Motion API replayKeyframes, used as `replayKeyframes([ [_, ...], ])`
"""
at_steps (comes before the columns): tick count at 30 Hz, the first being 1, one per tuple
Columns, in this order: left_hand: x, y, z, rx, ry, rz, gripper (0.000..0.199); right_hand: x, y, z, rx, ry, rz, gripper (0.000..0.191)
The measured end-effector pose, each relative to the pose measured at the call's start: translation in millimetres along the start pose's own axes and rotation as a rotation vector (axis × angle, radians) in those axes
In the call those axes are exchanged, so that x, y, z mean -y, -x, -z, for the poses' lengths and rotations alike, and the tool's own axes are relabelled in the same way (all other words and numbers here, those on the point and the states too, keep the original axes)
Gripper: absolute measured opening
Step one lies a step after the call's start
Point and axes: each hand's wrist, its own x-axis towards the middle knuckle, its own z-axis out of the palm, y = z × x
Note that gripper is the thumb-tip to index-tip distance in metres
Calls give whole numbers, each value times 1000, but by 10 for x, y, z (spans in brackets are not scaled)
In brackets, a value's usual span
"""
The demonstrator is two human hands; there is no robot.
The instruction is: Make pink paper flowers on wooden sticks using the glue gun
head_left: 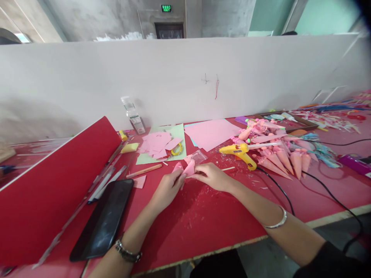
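Observation:
My left hand (168, 190) is closed on a piece of pink paper (189, 168), which is curled between my two hands. From the other side my right hand (213, 177) pinches the same paper with thumb and fingertips. Just beyond it lies a clear plastic piece (199, 156), partly over pink paper. A thin stick (228, 169) pokes out past my right hand; its other end is hidden. Left of my hands are a wooden rod (144, 171) and a small pink paper square (140, 182).
Pink paper pieces (156, 143) lie on a green sheet (142, 158), near large pink sheets (213, 133). A yellow glue gun (242, 154) rests beside many pink cones (272, 162). At left are a black phone (104, 220), red board (66, 189) and bottle (135, 117).

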Motion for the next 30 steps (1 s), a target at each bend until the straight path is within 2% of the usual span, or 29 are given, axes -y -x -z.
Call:
replayKeyframes([
  [5,5,5,1,34,-57,-1,37,-23,-4,-3,-12,24,-6,27],
  [15,35,-6,12,64,-121,-40,30,-33,11,-14,-29,-6,4,17],
  [18,45,-9,9,55,-123,-43,31,-18,26,-11,-38,-65,6,39],
  [20,48,-10,7,48,-127,-37,31,-13,31,-11,-38,-90,14,47],
  [23,43,-8,18,53,-133,-38,31,-16,28,-23,-43,-119,4,44],
  [27,37,-7,50,76,-154,-56,28,-23,22,-54,-5,-156,-47,26],
  [30,41,-8,71,83,-176,-72,25,-20,23,-61,29,-148,-66,28],
])
